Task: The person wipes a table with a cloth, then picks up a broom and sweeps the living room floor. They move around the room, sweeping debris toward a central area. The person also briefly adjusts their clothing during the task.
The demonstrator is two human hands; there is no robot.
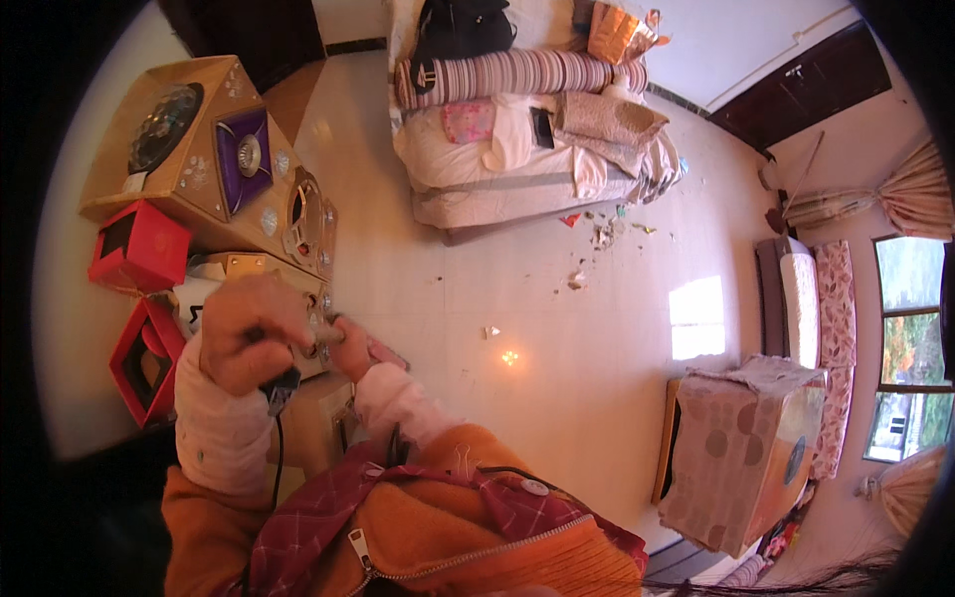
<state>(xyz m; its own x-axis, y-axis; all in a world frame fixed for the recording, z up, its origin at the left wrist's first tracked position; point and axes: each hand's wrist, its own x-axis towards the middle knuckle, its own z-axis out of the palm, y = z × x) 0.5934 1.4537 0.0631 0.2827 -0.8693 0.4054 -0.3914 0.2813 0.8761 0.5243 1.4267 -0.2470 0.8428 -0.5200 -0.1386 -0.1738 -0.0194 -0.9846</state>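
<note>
My left hand [250, 336] is raised at the left with its fingers curled, in front of a wooden speaker cabinet. A small pale piece [327, 334] shows between its fingertips and my right hand; which hand grips it is unclear. My right hand [354, 349] is close by, its fingers closed. A flat pinkish thing [388, 352] juts from that hand; its kind cannot be told. Below my left wrist hangs a small black device [282, 389] with a cable. The large wooden speaker cabinet [224, 179] has a purple horn tweeter [245, 160]. A smaller wooden speaker cabinet [261, 265] stands partly hidden behind my left hand.
Two red boxes [149, 242] stand at the left. Ahead is a bed [477, 198] with a striped roll [515, 78], a black bag [462, 30] and a phone [542, 128]. Litter [604, 235] lies on the tiled floor. A cloth-covered cabinet [716, 448] stands right, near windows [912, 347].
</note>
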